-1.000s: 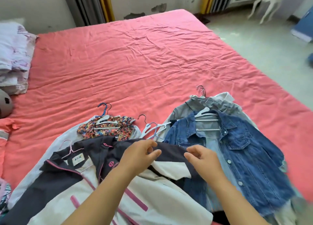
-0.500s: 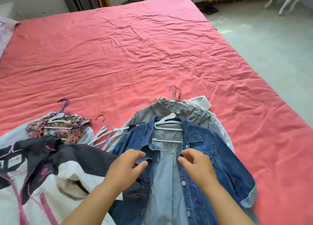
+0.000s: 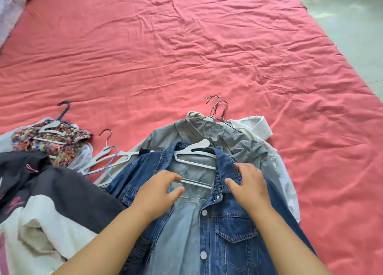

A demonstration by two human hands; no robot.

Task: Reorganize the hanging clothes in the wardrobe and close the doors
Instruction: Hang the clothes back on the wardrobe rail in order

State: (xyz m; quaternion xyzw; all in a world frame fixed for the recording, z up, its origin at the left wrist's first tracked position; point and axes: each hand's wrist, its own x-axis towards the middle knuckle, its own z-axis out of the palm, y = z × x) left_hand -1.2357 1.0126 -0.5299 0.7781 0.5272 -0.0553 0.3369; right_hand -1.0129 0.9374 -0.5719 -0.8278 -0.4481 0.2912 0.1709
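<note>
Below me, a wrinkled coral-pink bed sheet (image 3: pixel 186 47) fills nearly the whole frame. At lower centre lies the task's garment, a blue denim jacket (image 3: pixel 232 229) on a white plastic hanger (image 3: pixel 194 156), resting on top of a grey shirt (image 3: pixel 207 134) and a white shirt (image 3: pixel 263 125). At lower left sits a dark grey and white jacket (image 3: pixel 62 192), with a floral top (image 3: pixel 51 142) above it and spare white hangers (image 3: pixel 107 158) between the piles. My left hand (image 3: pixel 157 194) rests at the jacket's left collar, fingers loosely curled, touching the hanger's lower bar. My right hand (image 3: pixel 250 185) presses the right collar, thumb spread; I cannot tell if it pinches cloth. To do this well, I judge both shoulders should sit evenly on the hanger before lifting by the hook.
</note>
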